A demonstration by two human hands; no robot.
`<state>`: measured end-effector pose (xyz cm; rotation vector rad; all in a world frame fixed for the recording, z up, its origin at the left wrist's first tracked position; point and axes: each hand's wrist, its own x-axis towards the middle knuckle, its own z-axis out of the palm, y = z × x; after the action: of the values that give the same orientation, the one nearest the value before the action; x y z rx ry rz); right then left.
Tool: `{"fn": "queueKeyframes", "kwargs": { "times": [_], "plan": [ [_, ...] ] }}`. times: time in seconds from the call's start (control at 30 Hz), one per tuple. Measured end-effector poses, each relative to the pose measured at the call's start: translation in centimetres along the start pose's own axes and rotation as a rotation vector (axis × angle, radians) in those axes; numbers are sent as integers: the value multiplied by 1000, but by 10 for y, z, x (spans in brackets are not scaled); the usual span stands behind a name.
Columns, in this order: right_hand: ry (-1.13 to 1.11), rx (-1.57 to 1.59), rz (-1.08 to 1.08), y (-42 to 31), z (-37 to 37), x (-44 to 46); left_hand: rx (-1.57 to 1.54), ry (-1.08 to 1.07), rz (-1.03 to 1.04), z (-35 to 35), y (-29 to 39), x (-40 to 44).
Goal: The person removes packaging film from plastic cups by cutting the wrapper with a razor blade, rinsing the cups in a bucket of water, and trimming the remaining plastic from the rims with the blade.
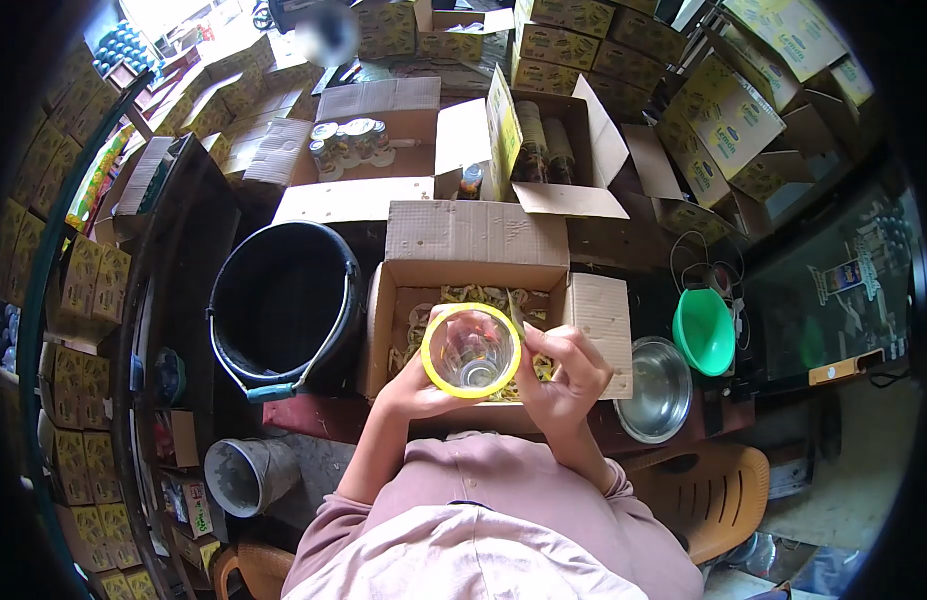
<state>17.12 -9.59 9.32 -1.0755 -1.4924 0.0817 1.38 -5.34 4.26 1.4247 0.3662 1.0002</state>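
Note:
A clear cup with a yellow rim point(471, 393) is tilted so its open mouth faces the camera. My left hand point(419, 390) is wrapped round its left side. My right hand point(566, 378) is closed at the cup's right side, with a thin strip point(515, 310) pinched at the fingertips; what the strip is cannot be told. Both hands are over the near part of an open cardboard box point(477, 232). Inside the box lie many small yellow-green pieces point(531, 302), partly hidden by the cup and hands.
A black bucket point(228, 300) stands left of the box. To the right are a green bowl point(703, 332) and a metal bowl point(654, 395). Behind are an open box point(378, 190) with several small cans point(358, 138) and another box point(573, 202) with stacked items.

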Motion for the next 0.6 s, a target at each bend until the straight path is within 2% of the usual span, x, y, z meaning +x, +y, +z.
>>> {"fn": "queueKeyframes", "kwargs": {
  "times": [0.23, 0.6],
  "plan": [
    [46, 72, 121, 2, -2, -4, -25, 6, 32, 1, -1, 3],
    [53, 38, 102, 4, 0, -9, -28, -4, -4, 3, -1, 2]
  ]
}}
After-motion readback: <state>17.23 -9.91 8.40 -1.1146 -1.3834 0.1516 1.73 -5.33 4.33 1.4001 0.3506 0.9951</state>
